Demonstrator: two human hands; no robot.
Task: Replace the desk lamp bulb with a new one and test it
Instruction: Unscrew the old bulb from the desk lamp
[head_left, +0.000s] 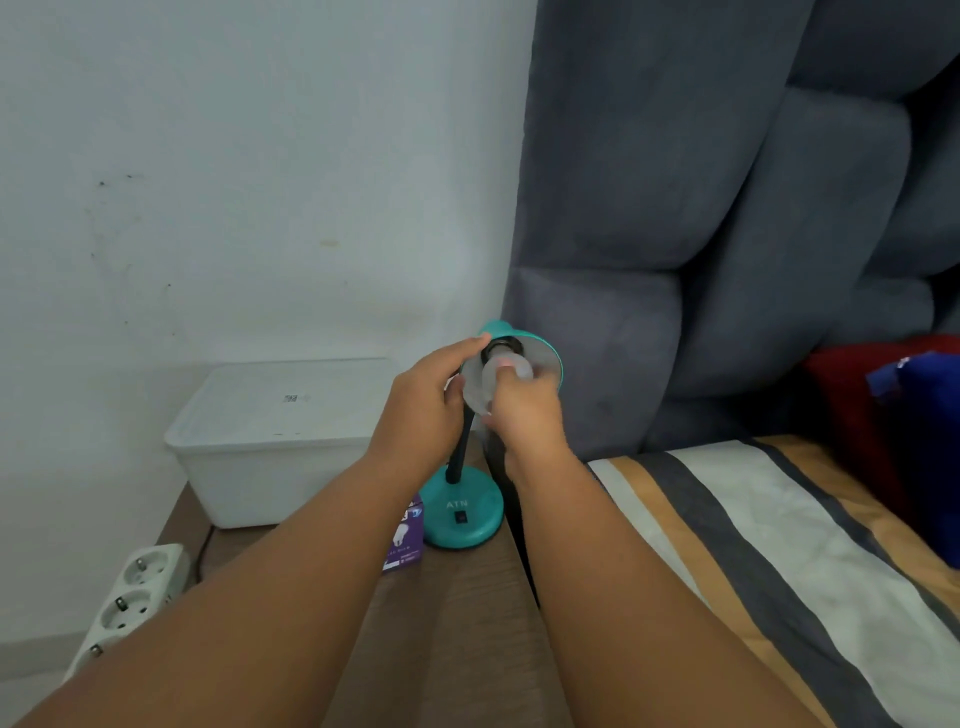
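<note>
Fingers of the right hand (524, 410) are curled together around the white bulb (506, 370), clamped on its glass; the fingertips are blurred, so their exact spacing cannot be told. The bulb sits at the mouth of the teal lamp shade (540, 358), its neck meeting the black socket (498, 347) at about 10 o'clock from the glass. The left hand (426, 410) wraps the shade's left rim, thumb along the top edge near the socket, the other fingers bent behind the shade; it grips the shade and does not touch the bulb.

Below the hands, at 6 o'clock, the lamp's black gooseneck (460, 452) runs down to the round teal base (465, 512), which carries a small black switch (460, 517) and stands on a brown wooden bedside table (467, 623). A purple bulb box (402, 540) lies just beside the base at its 8 o'clock, partly hidden by the left forearm. A white lidded plastic container (270, 441) stands farther at 9 o'clock, against the pale wall (234, 182). A white power strip (130, 597) hangs at the table's left edge, around 8 o'clock. At 3 o'clock a bed with a striped cover (753, 545) adjoins the table, backed by a grey padded headboard (701, 208), with red and blue fabric (893, 441) in the far right corner.
</note>
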